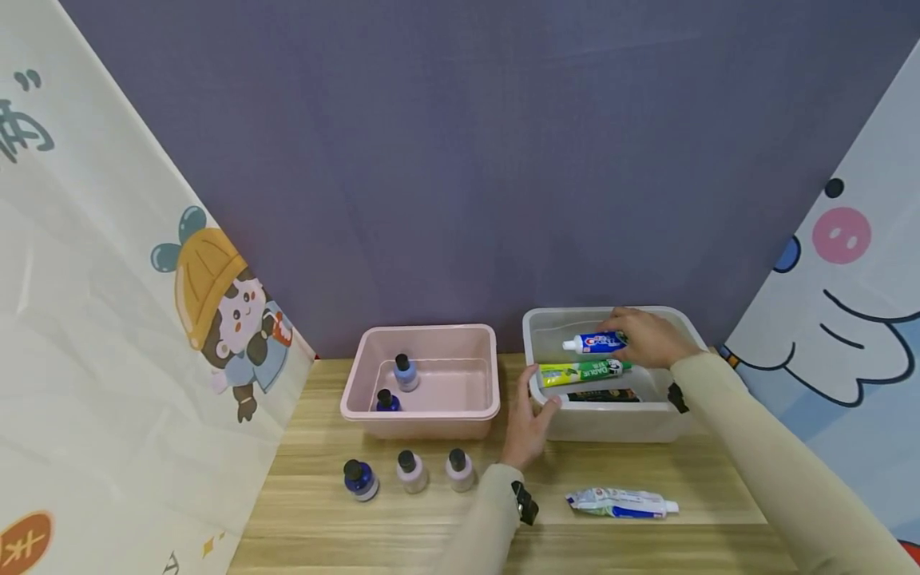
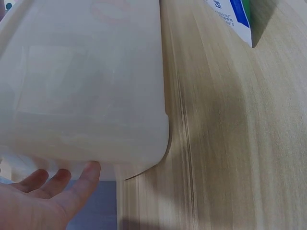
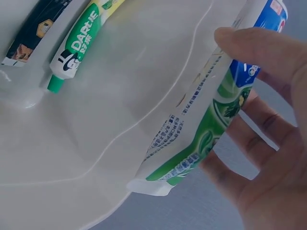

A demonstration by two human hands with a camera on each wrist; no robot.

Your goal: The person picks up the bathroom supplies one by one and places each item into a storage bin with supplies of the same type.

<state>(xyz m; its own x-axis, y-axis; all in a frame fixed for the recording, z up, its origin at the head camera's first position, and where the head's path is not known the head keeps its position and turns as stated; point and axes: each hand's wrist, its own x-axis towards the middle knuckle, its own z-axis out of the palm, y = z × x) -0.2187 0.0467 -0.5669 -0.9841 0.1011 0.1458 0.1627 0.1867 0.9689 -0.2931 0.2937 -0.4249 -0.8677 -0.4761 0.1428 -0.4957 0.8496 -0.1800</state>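
Note:
My right hand (image 1: 650, 339) pinches a blue, white and green toothpaste tube (image 3: 206, 112) between thumb and fingers, above the back of a white bin (image 1: 611, 427). In the head view its white cap points left. Inside the bin lie a green and yellow toothpaste tube (image 1: 580, 373) and a dark one (image 1: 604, 395). My left hand (image 1: 526, 431) rests on the bin's front left corner, its fingers touching the side wall in the left wrist view; the thumb is out of that view.
Left of the white bin stands a pink bin (image 1: 431, 427) with two small black-capped bottles (image 1: 406, 375) inside. A dark blue bottle (image 1: 361, 481) and two pale pink bottles (image 1: 412, 473) stand before it. Another toothpaste tube (image 1: 621, 503) lies on the wooden table (image 1: 323, 535).

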